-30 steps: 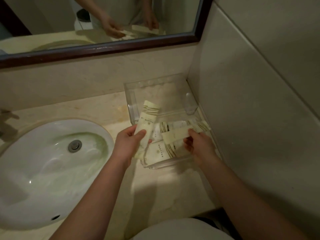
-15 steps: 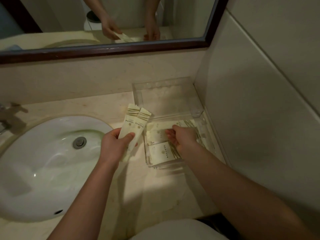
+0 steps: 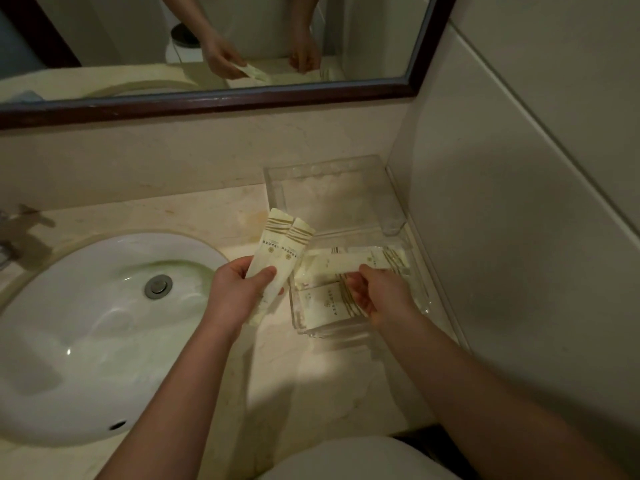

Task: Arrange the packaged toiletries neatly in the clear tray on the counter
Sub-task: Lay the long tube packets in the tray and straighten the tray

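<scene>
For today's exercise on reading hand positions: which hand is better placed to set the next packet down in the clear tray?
The right hand. It is already inside the clear tray, pinching a long packet just above the packets lying there. The left hand holds two packets outside the tray's left wall, near the sink.

Cream sachets [image 3: 281,252] with gold stripe bands and small gold emblem; clear tray [image 3: 398,226]; white basin [image 3: 86,341]; beige marble counter [image 3: 207,220]; dark-brown mirror frame [image 3: 207,102].
</scene>
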